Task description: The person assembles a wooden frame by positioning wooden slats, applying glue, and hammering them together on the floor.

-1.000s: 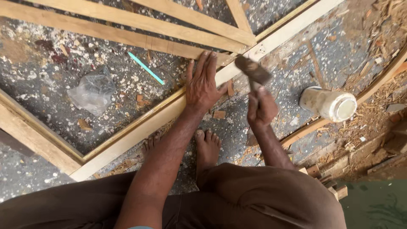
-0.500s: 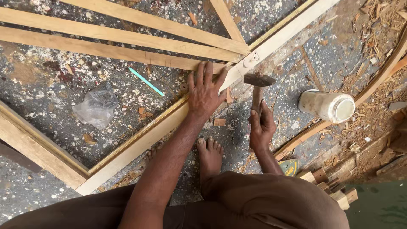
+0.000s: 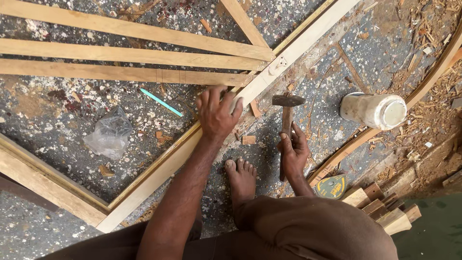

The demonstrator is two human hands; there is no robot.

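Since half a second ago, our right hand (image 3: 294,153) has drawn the hammer (image 3: 287,126) down and back, its head now hanging off the wood at centre frame, fingers wrapped tight round the handle. Nearest us, our bare foot (image 3: 242,177) rests on the speckled floor (image 3: 62,125). Just above it, our left hand (image 3: 217,114) grips the long diagonal frame rail (image 3: 298,48), fingers curled over its edge. We judge we are between blows while nailing the joint; the next strike calls for a steady rail and true aim. Farther off lie a white jar (image 3: 374,110) at right and a plastic bag (image 3: 109,134) at left.
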